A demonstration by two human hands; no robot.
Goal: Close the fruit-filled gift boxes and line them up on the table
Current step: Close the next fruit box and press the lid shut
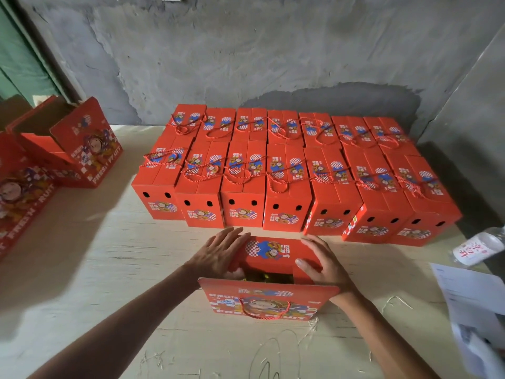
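On the half-closed box (269, 272) both hands lie flat: left hand (218, 254) and right hand (318, 262) press its far flap (269, 253) down with straight fingers, gripping nothing. Just beyond, closed boxes (287, 170) sit in two rows on the table (95, 269).

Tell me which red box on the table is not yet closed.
The box under both hands: its top shows a gap with fruit inside, while the two rows of boxes behind have flat shut lids.
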